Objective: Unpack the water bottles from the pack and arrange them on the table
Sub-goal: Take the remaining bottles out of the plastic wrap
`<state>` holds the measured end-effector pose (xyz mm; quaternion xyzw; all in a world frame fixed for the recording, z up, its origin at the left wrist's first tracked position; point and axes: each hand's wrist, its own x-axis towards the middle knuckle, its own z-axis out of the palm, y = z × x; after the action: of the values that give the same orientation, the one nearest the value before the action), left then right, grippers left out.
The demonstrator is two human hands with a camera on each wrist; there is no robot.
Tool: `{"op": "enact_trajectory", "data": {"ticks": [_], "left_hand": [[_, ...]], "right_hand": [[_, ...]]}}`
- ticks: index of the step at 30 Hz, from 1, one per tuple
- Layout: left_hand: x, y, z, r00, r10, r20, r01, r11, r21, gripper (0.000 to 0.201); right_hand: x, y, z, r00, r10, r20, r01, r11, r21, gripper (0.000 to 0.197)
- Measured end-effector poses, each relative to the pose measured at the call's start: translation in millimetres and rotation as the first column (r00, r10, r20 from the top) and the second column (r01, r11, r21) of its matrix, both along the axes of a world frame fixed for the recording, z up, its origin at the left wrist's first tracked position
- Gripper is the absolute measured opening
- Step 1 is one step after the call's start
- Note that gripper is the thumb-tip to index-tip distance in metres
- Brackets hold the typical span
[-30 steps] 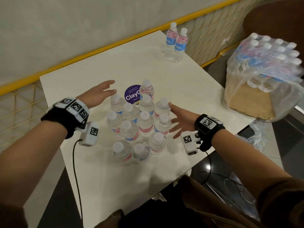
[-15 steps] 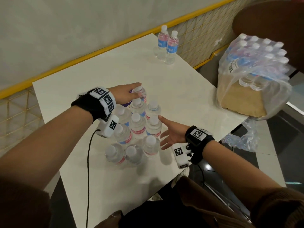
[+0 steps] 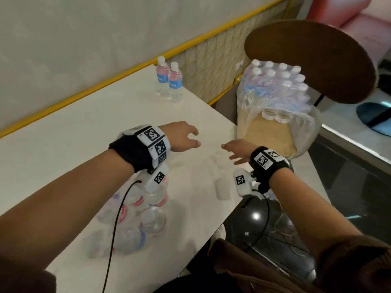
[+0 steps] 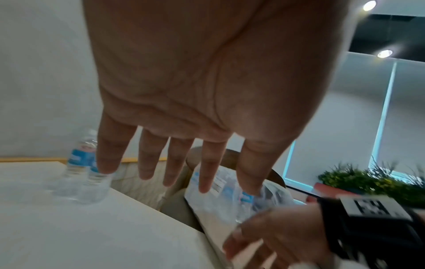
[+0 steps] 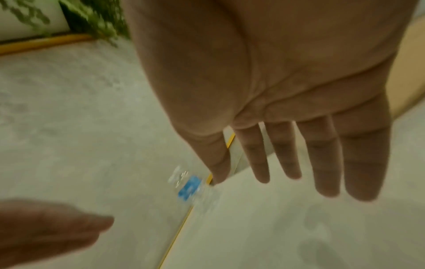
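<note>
A cluster of several small clear water bottles [image 3: 148,216] stands on the white table [image 3: 74,144], blurred, under my left forearm. A shrink-wrapped pack of bottles [image 3: 275,89] sits on a seat past the table's right edge. My left hand [image 3: 184,137] hovers over the table with fingers spread and holds nothing; its palm fills the left wrist view [image 4: 184,91]. My right hand [image 3: 237,152] is open beside it, near the pack, with nothing in it [image 5: 287,127].
Two bottles with blue labels [image 3: 169,81] stand at the table's far corner by the yellow rail [image 3: 105,81]. A round brown chair back [image 3: 313,60] rises behind the pack. Loose plastic wrap [image 3: 273,195] hangs off the table's right edge, and dark floor lies below.
Both hands have left the bottle cluster and moved right toward the pack. The head view has swung right, so the cluster now lies lower left.
</note>
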<state>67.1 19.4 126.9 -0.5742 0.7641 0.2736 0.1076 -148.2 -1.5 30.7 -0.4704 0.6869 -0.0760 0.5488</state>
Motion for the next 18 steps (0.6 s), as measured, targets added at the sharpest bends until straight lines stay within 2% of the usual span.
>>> {"op": "enact_trajectory", "data": {"ticks": [3,7,10,14,18], "left_hand": [[-45.9,-21.8,-13.5,0.998,-0.067,0.0,0.067,0.998,0.005,0.053],[-108.0,-56.5,-23.9,0.989,-0.146,-0.034,0.143,0.986,-0.087,0.052],[-152.3,-79.9,-27.3,0.976,-0.212,-0.047,0.202,0.965,-0.167,0.046],[-199.5,-101.6,-37.6,0.961,-0.272,-0.056,0.25,0.936,-0.25,0.038],[-232.8,-118.3,-45.9,0.947,-0.318,0.032,0.311,0.891,-0.331,0.029]], "right_hand": [[-41.4,-23.3,5.9,0.996,-0.091,-0.013,0.088,0.986,-0.142,0.037],[-71.0,-38.9,0.8,0.986,-0.161,0.046,0.167,0.956,-0.243,0.029],[-90.1,-44.6,-3.6,0.976,-0.195,0.1,0.214,0.946,-0.245,0.028],[-120.8,-52.3,-10.8,0.976,-0.203,0.077,0.216,0.948,-0.235,0.028],[-149.6,-58.7,-11.1,0.961,-0.268,0.073,0.278,0.916,-0.29,0.036]]}}
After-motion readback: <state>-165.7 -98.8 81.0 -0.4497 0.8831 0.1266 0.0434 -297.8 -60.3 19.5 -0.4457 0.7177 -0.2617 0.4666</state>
